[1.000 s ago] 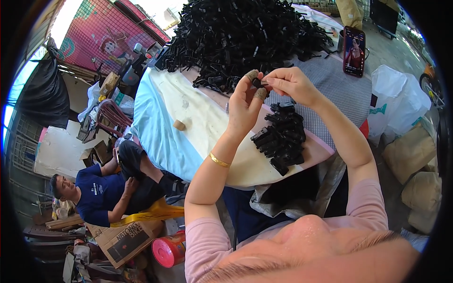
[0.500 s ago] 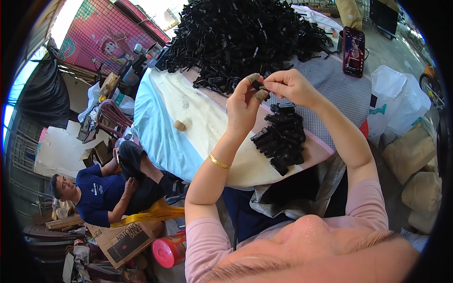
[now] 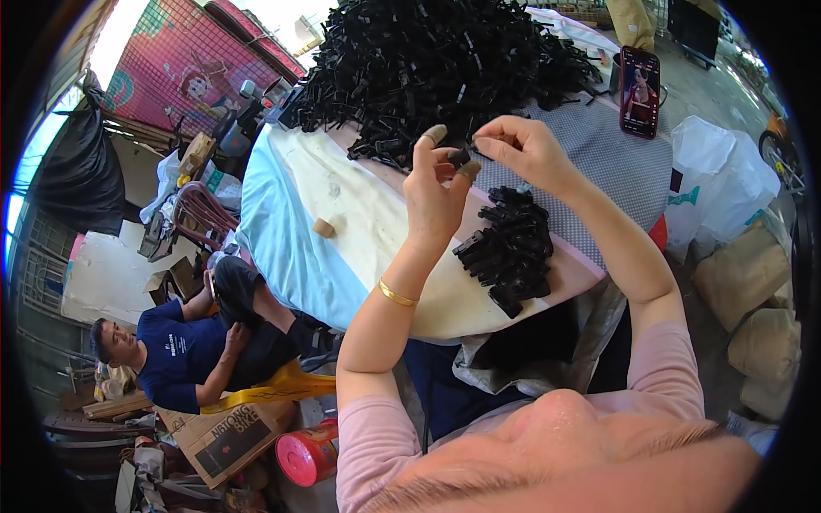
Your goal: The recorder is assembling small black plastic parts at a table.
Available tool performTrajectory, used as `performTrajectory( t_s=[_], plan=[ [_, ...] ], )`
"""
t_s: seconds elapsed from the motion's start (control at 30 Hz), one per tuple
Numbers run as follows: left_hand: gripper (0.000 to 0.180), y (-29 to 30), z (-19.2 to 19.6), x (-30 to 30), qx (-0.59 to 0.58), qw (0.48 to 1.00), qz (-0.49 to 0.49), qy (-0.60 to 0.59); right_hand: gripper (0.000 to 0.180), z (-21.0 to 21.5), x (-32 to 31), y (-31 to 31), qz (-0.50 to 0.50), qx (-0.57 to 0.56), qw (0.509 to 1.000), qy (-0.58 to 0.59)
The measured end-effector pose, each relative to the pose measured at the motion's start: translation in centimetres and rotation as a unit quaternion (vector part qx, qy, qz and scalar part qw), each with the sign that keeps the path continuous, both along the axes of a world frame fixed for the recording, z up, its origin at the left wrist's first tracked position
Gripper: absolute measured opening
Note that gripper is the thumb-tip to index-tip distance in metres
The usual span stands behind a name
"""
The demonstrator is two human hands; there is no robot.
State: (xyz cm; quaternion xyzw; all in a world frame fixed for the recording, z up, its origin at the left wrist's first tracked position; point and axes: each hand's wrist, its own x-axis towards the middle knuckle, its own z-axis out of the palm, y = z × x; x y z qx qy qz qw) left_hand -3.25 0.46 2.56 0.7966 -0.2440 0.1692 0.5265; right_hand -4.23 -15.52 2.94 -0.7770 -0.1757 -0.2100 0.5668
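My left hand (image 3: 434,192), with brown tape wrapped on its thumb and index fingertips, holds a small black plastic part (image 3: 459,159) between thumb and bent fingers. Its index finger is lifted off the part. Close beside it, the thumb and fingers of my right hand (image 3: 532,156) are pinched together; what they grip is too small to make out. Below my hands, near the table's front edge, lies a small heap of black plastic parts (image 3: 510,244). Beyond them rises a large pile of similar black pieces (image 3: 428,68), some with thin strips.
The round table (image 3: 359,265) is covered with cloths. A phone (image 3: 640,92) stands upright at its right, and a small brown tape roll (image 3: 323,228) lies at left. A person (image 3: 184,346) sits at left near a red bucket (image 3: 306,453). White plastic bags (image 3: 718,184) stand at right.
My left index finger has lifted away from its thumb, and the left hand has shifted slightly left. My right hand's fingertips have moved slightly left and up.
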Motion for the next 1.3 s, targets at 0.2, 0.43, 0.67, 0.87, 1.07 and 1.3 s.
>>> performTrajectory(
  t_s=[0.2,0.43,0.67,0.87,1.07,1.3],
  plan=[
    [0.067,0.4,-0.3,0.1,0.042,0.992,-0.121,-0.012,0.022,0.0,-0.4,-0.3,0.047,-0.091,0.995,0.016],
    [0.064,2.1,1.1,1.3,-0.205,0.841,-0.429,0.257,0.02,1.3,-0.1,-2.9,0.174,0.113,0.974,0.094],
    [0.024,1.5,-0.6,1.6,-0.207,0.823,-0.412,0.332,0.018,0.7,-0.1,-2.0,0.221,0.068,0.97,0.072],
    [0.019,1.2,-0.5,1.5,-0.201,0.882,-0.312,0.29,0.018,0.9,-0.2,-1.4,0.139,0.068,0.985,0.072],
    [0.018,1.3,-0.3,1.5,-0.191,0.885,-0.323,0.277,0.015,0.6,-0.2,-1.2,0.116,0.009,0.992,0.048],
    [0.012,1.4,-0.3,1.4,-0.18,0.893,-0.274,0.307,0.011,0.5,-0.4,-0.6,0.129,-0.004,0.991,0.015]
  ],
)
